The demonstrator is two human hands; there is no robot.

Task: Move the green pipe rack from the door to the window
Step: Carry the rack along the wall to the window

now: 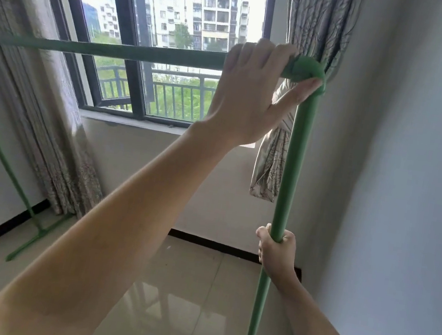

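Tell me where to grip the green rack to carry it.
Grip the rack's near upright from the room side, as now: left hand over the top bar at the corner elbow, right hand low on the post. Thin round pipes fit a wrap grip, and spaced hands control tilt.

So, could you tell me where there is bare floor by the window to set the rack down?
The tiled floor below the window sill is bare, from the rack's far foot near the left curtain to the upright pipe. It is tight on the right, where the right curtain hangs between pipe and wall.
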